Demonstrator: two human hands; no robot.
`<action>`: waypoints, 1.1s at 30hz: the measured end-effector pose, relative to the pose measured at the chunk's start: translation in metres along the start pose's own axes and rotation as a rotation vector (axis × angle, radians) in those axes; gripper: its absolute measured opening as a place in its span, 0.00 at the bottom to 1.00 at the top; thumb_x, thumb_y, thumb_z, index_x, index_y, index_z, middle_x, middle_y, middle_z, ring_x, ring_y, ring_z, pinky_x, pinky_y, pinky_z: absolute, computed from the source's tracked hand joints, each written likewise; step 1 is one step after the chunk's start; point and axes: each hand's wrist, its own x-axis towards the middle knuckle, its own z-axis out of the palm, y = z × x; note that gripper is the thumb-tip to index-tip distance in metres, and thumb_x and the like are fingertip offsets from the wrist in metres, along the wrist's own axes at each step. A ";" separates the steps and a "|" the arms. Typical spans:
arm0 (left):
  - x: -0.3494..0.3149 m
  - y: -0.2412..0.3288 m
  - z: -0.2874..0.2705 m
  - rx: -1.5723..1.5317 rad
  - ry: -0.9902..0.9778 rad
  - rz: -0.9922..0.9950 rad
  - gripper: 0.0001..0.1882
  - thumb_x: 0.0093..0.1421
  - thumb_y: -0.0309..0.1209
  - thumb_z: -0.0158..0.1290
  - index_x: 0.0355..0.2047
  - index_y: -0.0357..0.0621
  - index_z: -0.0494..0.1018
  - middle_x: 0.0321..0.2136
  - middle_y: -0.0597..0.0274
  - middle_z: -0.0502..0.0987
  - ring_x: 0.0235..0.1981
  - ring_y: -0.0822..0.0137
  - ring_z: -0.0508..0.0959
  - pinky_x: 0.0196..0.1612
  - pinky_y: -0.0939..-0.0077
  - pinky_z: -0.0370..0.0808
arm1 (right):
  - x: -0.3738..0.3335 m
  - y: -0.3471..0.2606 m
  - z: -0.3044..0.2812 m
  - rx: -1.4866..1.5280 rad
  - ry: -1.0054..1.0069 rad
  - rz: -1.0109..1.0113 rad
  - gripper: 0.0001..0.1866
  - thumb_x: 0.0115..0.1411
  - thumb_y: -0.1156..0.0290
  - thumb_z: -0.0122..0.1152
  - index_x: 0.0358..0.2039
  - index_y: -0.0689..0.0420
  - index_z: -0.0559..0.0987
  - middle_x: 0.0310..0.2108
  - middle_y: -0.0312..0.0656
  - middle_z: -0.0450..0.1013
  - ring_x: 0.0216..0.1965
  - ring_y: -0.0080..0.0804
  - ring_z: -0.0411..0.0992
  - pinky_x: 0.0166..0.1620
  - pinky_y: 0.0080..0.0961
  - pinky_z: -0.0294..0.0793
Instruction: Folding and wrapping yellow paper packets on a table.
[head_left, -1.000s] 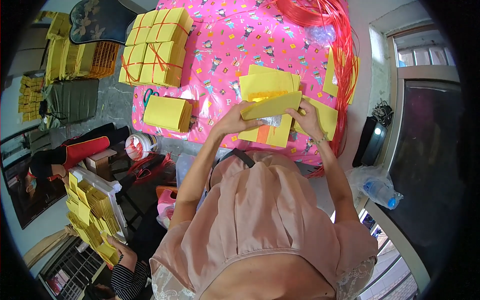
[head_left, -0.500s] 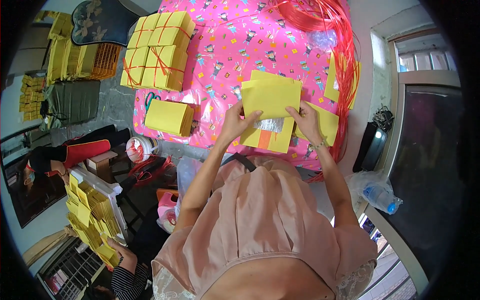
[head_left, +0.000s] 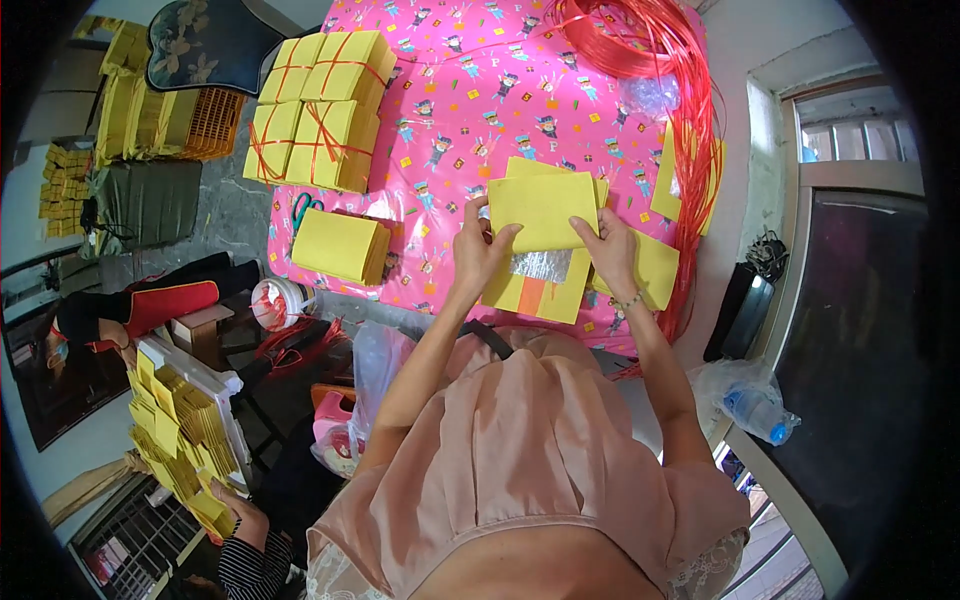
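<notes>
Both hands are up on the table: the left hand [head_left: 482, 250] is curled onto the left edge of a yellow paper stack [head_left: 540, 212], thumb on top and fingers tucked beneath, while the right hand [head_left: 610, 252] clamps the stack's lower right corner, a thin bracelet at its wrist. The stack is lifted just off the pink patterned tablecloth [head_left: 440, 120], near the table's front edge, right in front of the person. Directly under it lies a sheet with a silver foil square [head_left: 541, 266] and an orange patch, resting on more yellow sheets that spread out to the right. Left of the hands sits a loose yellow pile [head_left: 338, 245], with green-handled scissors [head_left: 303, 211] just beside it. Further back, tied yellow bundles [head_left: 318, 110] bound with red string stand at the table's far left. Along the right edge runs a thick hank of red string [head_left: 700, 110], looping round at the far end. Down at the lower left, apart from the table, another person's hand [head_left: 232, 497] rests by a tray of yellow folded papers [head_left: 180, 435].
</notes>
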 end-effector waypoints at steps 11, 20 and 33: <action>-0.002 0.007 0.003 0.068 0.042 -0.003 0.33 0.56 0.32 0.64 0.58 0.39 0.60 0.16 0.59 0.71 0.17 0.65 0.73 0.22 0.69 0.68 | 0.003 -0.013 -0.004 -0.131 -0.009 0.037 0.25 0.55 0.54 0.71 0.22 0.61 0.71 0.12 0.36 0.58 0.15 0.26 0.55 0.22 0.33 0.55; -0.006 0.011 0.010 0.068 0.112 0.102 0.31 0.59 0.30 0.61 0.58 0.38 0.59 0.22 0.51 0.75 0.20 0.55 0.77 0.25 0.62 0.73 | 0.006 -0.010 -0.003 -0.136 -0.026 0.077 0.25 0.54 0.52 0.71 0.21 0.61 0.72 0.13 0.37 0.61 0.16 0.28 0.58 0.23 0.34 0.57; -0.005 0.005 0.017 0.400 0.250 0.408 0.22 0.54 0.26 0.61 0.49 0.41 0.71 0.35 0.53 0.73 0.42 0.49 0.73 0.46 0.56 0.71 | 0.009 0.005 0.002 -0.116 -0.020 0.078 0.26 0.54 0.52 0.72 0.21 0.61 0.71 0.14 0.37 0.59 0.17 0.29 0.57 0.24 0.35 0.57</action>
